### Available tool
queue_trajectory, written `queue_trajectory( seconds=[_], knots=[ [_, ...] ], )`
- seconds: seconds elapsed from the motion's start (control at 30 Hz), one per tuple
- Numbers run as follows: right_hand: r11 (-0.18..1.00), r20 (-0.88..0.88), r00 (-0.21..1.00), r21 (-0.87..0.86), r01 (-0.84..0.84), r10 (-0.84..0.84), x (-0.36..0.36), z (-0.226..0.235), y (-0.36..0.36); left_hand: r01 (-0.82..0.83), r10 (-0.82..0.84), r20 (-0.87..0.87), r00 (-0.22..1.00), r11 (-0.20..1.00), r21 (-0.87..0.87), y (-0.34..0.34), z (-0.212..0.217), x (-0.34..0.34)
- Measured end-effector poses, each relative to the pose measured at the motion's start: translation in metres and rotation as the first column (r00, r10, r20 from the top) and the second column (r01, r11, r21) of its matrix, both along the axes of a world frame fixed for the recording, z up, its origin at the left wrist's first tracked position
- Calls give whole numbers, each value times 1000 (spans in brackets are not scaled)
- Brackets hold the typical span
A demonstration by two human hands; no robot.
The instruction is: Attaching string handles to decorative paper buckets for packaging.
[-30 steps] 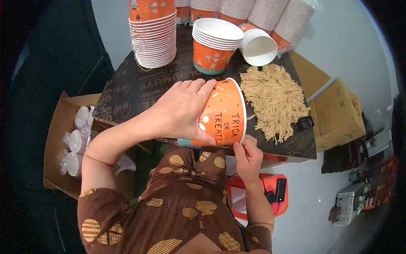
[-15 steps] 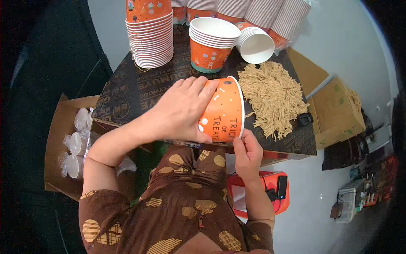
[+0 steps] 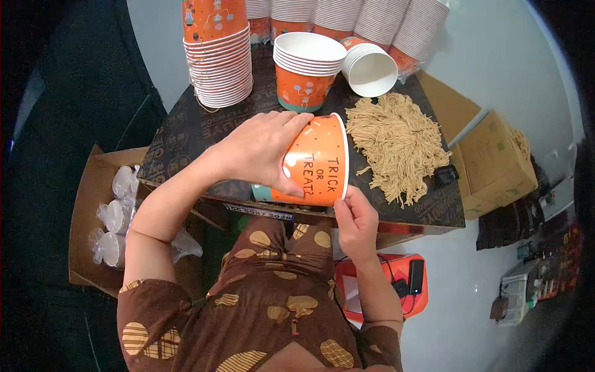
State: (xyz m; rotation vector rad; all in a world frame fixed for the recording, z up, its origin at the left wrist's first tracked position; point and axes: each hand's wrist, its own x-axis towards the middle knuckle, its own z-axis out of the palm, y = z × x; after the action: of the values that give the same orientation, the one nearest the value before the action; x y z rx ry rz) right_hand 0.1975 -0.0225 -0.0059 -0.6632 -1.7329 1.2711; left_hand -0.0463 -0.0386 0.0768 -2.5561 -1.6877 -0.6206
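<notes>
An orange paper tub (image 3: 319, 177) with dark lettering, a white rim and a teal base lies on its side at the table's near edge, its mouth to the right. Over its far side wraps my left hand (image 3: 263, 146), the thumb pressed on the near side. My right hand (image 3: 357, 217) pinches the white rim at the near right; whether a string is between those fingertips is too small to tell. Just beyond stands a short nested stack of matching tubs (image 3: 304, 87). A heap of tan strings (image 3: 400, 142) lies to the right of the held tub.
A tall tub stack (image 3: 218, 68) stands at the far left, with a tipped stack (image 3: 372, 71) and wrapped stacks (image 3: 338, 15) behind. Boxes flank the dark table (image 3: 180, 139): one with wrapped tubs (image 3: 93, 204) left, another (image 3: 496, 164) right. A red stool (image 3: 378, 304) holds a phone (image 3: 416, 276).
The tub has shifted slightly left and turned a little, so more of its lettering and its teal base show. Both hands have moved with it, keeping their hold.
</notes>
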Motion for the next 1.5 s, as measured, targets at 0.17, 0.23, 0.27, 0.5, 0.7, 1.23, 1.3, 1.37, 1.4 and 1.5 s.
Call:
queue_trajectory(
  seconds=[0.17, 0.23, 0.27, 0.5, 0.7, 1.23, 1.3, 1.37, 1.4, 1.5],
  knots=[
    [993, 49, 999, 121, 15, -21, 3, -8, 3, 14, -14, -11, 1000, 998, 54, -9, 0, 6],
    [993, 53, 998, 115, 16, -22, 3, -7, 2, 11, -10, -15, 1000, 999, 52, -11, 2, 8],
    [992, 34, 999, 126, 22, -27, 2, -4, 1, 8, -7, -20, 1000, 999, 54, -13, 3, 9],
    [997, -64, 996, 50, 59, -56, -7, 1, 2, -6, 7, -19, 1000, 999, 37, -8, 0, 9],
    [994, -24, 996, 64, 91, -90, -10, 13, -1, 16, -7, -61, 998, 990, 138, -9, -2, 10],
    [954, -424, 897, -197, -227, 126, -20, 13, 6, 51, -51, 5, 999, 998, 22, 2, 1, -1],
    [943, -434, 884, -186, -277, 174, -19, 13, 8, 50, -50, 18, 999, 999, 0, 3, 2, -2],
    [944, -417, 890, -176, -279, 185, -17, 12, 10, 57, -57, 34, 998, 998, -16, 3, 2, -3],
    [945, -398, 896, -167, -280, 195, -16, 11, 10, 57, -56, 33, 998, 998, -16, 3, 3, -2],
    [946, -396, 896, -158, -283, 202, -16, 11, 11, 54, -52, 34, 998, 998, -43, 3, 4, -2]
  ],
)
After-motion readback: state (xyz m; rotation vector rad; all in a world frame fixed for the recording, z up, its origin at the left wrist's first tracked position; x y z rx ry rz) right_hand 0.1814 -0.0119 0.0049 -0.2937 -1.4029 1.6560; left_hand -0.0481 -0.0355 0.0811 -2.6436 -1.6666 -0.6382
